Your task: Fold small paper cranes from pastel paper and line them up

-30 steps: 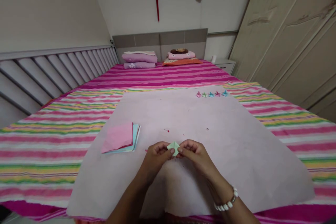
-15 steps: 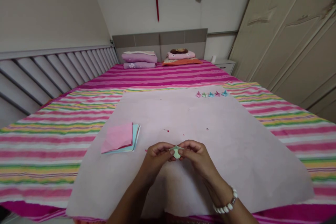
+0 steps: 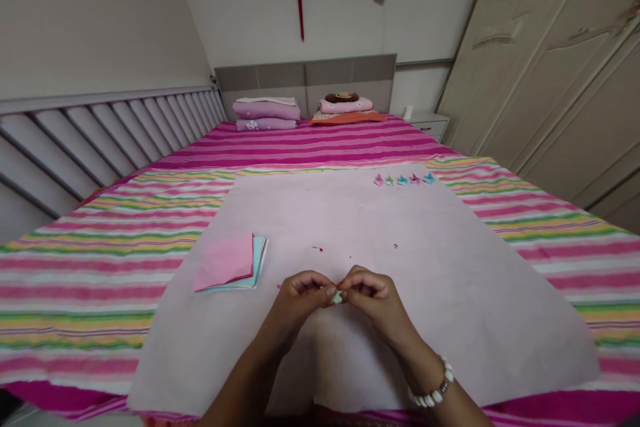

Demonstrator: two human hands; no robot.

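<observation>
A small piece of folded light green paper (image 3: 337, 297) is pinched between my two hands, low in the middle of the head view. My left hand (image 3: 306, 295) grips its left side with thumb and fingers. My right hand (image 3: 369, 290), on the arm with a white bead bracelet (image 3: 431, 392), grips its right side. Fingers cover most of the paper, so its exact shape is hidden. To the left lies a stack of square paper sheets (image 3: 227, 261), pink on top with red and light blue beneath.
Several small folded paper figures (image 3: 403, 180) in pink, green and blue stand in a row at the far right of the pale sheet (image 3: 450, 280). Small scraps, one with a red tip (image 3: 320, 249), lie beyond my hands. Folded bedding (image 3: 267, 110) sits by the headboard (image 3: 345, 73).
My fingers have drawn closer together over the green paper, and less of it shows than before. The stack and the row of figures have stayed put.
</observation>
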